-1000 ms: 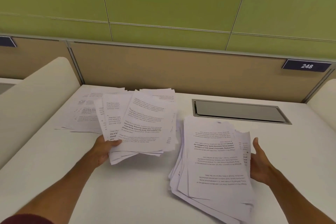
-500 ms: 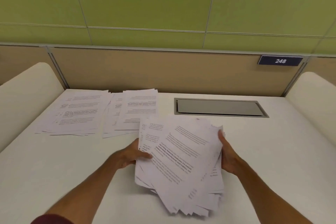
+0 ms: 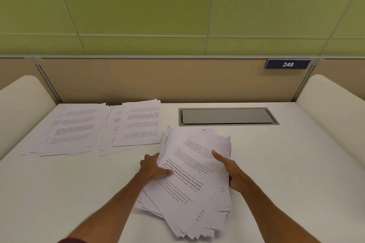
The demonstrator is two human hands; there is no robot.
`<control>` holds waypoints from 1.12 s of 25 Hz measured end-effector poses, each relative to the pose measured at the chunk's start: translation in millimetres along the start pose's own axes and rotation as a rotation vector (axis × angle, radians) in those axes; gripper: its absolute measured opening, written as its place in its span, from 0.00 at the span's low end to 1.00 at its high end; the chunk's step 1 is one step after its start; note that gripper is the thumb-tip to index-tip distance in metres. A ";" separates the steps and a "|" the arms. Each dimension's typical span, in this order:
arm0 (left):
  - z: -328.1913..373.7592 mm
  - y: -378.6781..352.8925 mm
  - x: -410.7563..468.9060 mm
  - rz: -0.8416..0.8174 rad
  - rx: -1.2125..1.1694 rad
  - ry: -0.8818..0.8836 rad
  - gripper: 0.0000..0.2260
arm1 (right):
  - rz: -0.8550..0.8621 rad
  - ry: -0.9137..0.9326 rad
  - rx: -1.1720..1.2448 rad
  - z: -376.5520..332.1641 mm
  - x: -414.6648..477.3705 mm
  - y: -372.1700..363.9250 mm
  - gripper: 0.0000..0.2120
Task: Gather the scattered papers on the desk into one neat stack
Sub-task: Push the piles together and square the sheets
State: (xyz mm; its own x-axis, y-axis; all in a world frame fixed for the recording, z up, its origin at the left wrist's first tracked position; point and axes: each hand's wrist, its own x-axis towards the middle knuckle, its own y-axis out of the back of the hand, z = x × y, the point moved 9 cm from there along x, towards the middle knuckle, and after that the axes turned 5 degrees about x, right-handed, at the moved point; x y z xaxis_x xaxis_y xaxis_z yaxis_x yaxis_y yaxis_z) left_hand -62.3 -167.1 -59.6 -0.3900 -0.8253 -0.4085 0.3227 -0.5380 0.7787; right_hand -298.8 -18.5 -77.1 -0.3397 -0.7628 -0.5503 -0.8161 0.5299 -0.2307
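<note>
A thick, uneven pile of printed papers lies fanned out on the white desk in front of me. My left hand grips its left edge, thumb on top. My right hand grips its right edge, thumb lying on the top sheet. Two more groups of papers lie flat at the back left: a far-left spread and a middle stack, both apart from my hands.
A grey metal cable flap is set into the desk at the back. A beige partition with a blue "248" plate closes the back. Cream side dividers bound the desk left and right.
My left hand carried its bundle to the right onto the right-hand pile. Both hands now hold the merged pile by its sides, right thumb now on top.
</note>
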 end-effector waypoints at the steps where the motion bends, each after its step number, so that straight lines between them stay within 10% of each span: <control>1: 3.1 -2.7 -1.6 -0.009 0.022 0.007 0.42 | -0.077 -0.009 0.101 2.8 -2.4 -5.4 0.33; 5: 9.1 -13.8 -4.0 -0.032 -0.032 -0.025 0.44 | -0.201 -0.028 0.110 7.1 -0.5 -17.9 0.28; 14: 14.0 15.4 -7.0 -0.227 -0.942 -0.159 0.25 | -0.200 0.263 -0.041 -43.9 -17.1 -9.3 0.27; 23: 96.6 134.4 -20.3 0.307 -0.901 -0.466 0.11 | -0.070 0.780 -0.110 -184.8 -46.7 -25.8 0.26; 28: 101.4 123.9 -14.2 0.346 -0.952 -0.455 0.26 | 0.084 0.877 -0.001 -186.8 -51.1 -15.8 0.16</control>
State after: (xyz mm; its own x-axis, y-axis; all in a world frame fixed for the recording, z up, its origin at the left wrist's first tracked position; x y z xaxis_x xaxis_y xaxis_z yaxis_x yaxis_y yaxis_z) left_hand -104.2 -204.7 90.9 -0.3681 -0.9213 0.1254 0.9298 -0.3643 0.0529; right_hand -355.8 -57.1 104.6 -0.6346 -0.7316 0.2491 -0.7727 0.5968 -0.2160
